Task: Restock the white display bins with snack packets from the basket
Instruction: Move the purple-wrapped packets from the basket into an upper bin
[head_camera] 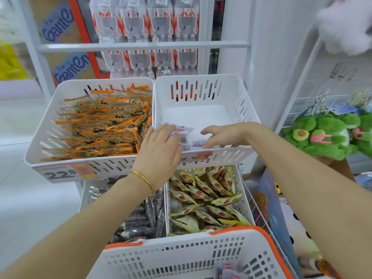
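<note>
Both hands reach into the upper right white display bin (203, 91), which is mostly bare inside. My left hand (161, 146) rests on small purple-and-white snack packets (184, 135) at the bin's front, fingers fairly straight. My right hand (223, 135) touches more of these packets (198, 143) just right of them, fingers relaxed. The white basket with orange rim (181, 256) sits at the bottom, nearest me, with a few similar purple packets (229, 271) in it.
The upper left bin (42, 146) is full of orange-edged packets. Lower bins hold dark packets (141, 222) and yellow wrapped snacks (205, 200). Green plush toys (322, 135) hang on a wire rack at right. A price tag (64, 174) reads 22.8.
</note>
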The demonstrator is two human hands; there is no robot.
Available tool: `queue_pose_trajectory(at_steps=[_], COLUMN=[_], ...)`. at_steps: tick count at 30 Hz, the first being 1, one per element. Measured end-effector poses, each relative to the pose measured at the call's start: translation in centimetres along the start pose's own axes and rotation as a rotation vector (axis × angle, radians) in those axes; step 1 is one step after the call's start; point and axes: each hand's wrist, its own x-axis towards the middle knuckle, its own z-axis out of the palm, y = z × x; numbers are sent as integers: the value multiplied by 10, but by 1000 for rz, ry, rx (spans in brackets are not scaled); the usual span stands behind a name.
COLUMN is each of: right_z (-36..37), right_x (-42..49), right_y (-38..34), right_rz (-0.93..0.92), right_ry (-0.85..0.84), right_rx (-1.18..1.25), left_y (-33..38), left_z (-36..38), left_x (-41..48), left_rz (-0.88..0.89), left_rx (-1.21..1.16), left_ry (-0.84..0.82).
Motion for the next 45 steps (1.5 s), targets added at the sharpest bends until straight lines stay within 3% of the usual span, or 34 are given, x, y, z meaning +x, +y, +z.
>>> queue_pose_trajectory(at_steps=[5, 7, 9, 11, 14, 16, 19, 25, 30, 38, 42, 45], right_z=[25, 58, 106, 165, 262, 320, 364, 365, 365, 342, 302, 262], right_x=[-59, -99, -129, -134, -100, -75, -50, -9, 5, -25, -40, -64], right_y=[5, 9, 24, 51, 99, 125, 149, 189, 193, 172, 146, 107], right_rz=[-246, -336, -394, -304, 31, 128, 151, 306, 332, -30, -167, -236], right_ry=[456, 558, 505, 328, 137, 71, 208, 448, 410, 252, 265, 205], right_rx=[-49, 7, 164, 275, 10, -206, -342, -188, -278, -263, -55, 278], left_y=[29, 44, 58, 66, 74, 78, 77, 69, 62, 54, 45, 44], left_z=[-20, -19, -11, 5, 23, 29, 33, 46, 57, 61, 58, 51], left_x=[-60, -101, -147, -192, -233, -236, -225, -220, -223, -215, -213, -205], left_rz=[56, 77, 108, 90, 75, 31, -26, -55, -98, -122, -187, -284], left_rx=[-156, -192, -190, -188, -195, -155, -196, -232, -246, -249, -312, -481], left_ry=[64, 1, -169, -396, -610, -743, -786, -750, -796, -812, -784, -748])
